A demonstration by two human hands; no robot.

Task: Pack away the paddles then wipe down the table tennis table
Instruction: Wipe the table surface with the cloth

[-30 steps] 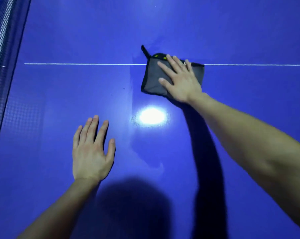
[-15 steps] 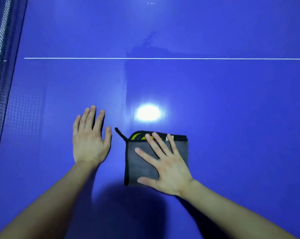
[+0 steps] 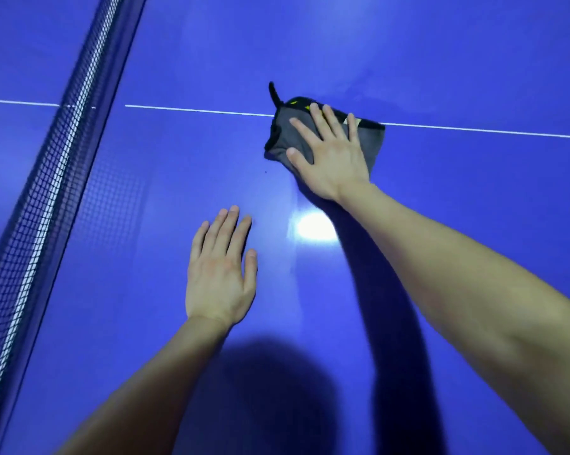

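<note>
The right hand [image 3: 332,159] lies flat on the cloth [image 3: 373,142], palm down. Its fingers are straight and spread, pressing the cloth onto the table [image 3: 457,208] rather than curling round it, so nothing is gripped. The arm reaches well forward from the lower right.

The cloth is grey with a black edge and small yellow marks along its far side. It sits right on the white line [image 3: 195,110] that crosses the blue top, with its far edge just over that line. A thin black loop [image 3: 273,93] sticks up from its far left corner. The near left part of the cloth looks bunched beside the thumb.

The left hand [image 3: 219,277] rests palm down on the bare table, nearer to the person and to the left of the cloth, well apart from it. Its fingers are straight and close together, and it holds nothing.

A bright glare [image 3: 314,227] from a lamp shines on the surface between the two hands, just beside the right wrist. The net [image 3: 47,198] runs along the left side, black mesh with a white band. A dark shadow [image 3: 270,389] falls on the table between the forearms.
</note>
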